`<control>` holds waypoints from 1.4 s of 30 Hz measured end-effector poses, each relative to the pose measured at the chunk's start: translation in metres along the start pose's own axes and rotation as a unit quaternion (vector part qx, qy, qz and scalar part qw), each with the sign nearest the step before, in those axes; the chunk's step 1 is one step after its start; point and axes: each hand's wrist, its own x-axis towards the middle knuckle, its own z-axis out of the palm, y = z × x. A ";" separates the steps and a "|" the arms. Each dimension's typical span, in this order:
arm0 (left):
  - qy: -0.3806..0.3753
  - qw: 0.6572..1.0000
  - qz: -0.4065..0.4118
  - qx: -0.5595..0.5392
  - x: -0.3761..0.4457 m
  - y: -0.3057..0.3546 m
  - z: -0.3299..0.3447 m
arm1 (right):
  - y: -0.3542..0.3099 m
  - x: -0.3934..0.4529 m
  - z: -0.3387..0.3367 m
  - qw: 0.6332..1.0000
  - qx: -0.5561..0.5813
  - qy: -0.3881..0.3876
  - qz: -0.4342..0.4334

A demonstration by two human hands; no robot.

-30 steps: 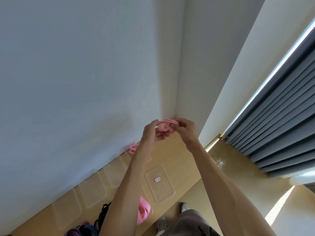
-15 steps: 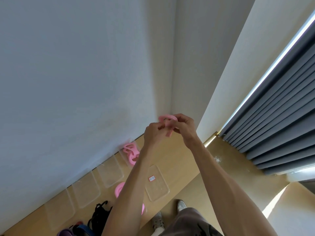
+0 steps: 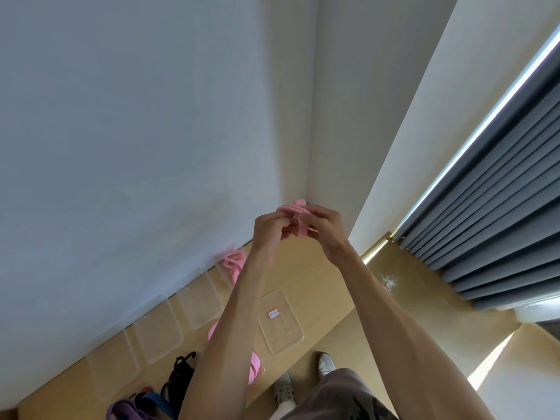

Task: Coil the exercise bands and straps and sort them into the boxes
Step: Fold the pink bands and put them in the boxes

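Head view shows both hands raised in front of the wall corner, the left hand (image 3: 272, 227) and the right hand (image 3: 325, 230) pinched together on a pink band (image 3: 298, 218) that is partly wound between their fingers. Below on the wooden bench (image 3: 315, 277), a row of clear boxes (image 3: 198, 304) runs along the wall; the far one holds a coiled pink band (image 3: 233, 262). More pink (image 3: 254, 366), black (image 3: 180, 374) and purple straps (image 3: 121, 409) lie near the bench's front edge.
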 end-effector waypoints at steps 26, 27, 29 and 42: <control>0.083 0.994 -0.066 0.004 0.011 -0.016 -0.002 | 0.018 -0.012 0.021 0.990 0.091 0.067 0.080; 0.095 0.993 -0.071 -0.012 0.011 -0.020 -0.002 | 0.019 -0.012 0.021 0.989 0.084 0.073 0.094; 0.112 0.990 -0.071 -0.039 0.009 -0.028 -0.005 | 0.020 -0.011 0.018 0.986 0.076 0.081 0.121; 0.139 0.986 -0.088 0.031 0.004 -0.058 -0.015 | 0.048 -0.003 0.014 0.980 0.007 0.147 0.137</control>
